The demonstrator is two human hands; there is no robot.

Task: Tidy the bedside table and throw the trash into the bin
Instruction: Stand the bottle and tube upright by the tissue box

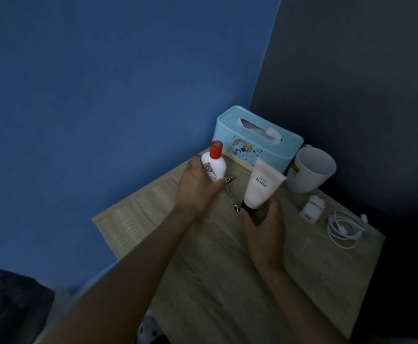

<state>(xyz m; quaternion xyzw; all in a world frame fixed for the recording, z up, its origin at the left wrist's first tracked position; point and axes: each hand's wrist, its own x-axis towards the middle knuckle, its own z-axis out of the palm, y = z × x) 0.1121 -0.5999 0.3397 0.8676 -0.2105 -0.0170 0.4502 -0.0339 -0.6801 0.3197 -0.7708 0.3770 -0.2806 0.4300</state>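
My left hand (195, 187) grips a white bottle with a red cap (214, 162), held upright above the far left part of the wooden bedside table (215, 269). My right hand (265, 224) holds a pale pink tube (262, 187) by its dark cap, the tube's flat end pointing up. Both items hang just in front of a light blue tissue box (260, 142) that stands at the table's back corner.
A white cup (312, 170) stands right of the tissue box. A white charger plug (311, 208) and a coiled white cable (347, 228) lie near the right edge. Blue wall to the left, dark wall to the right. A dark object (11, 306) sits at lower left.
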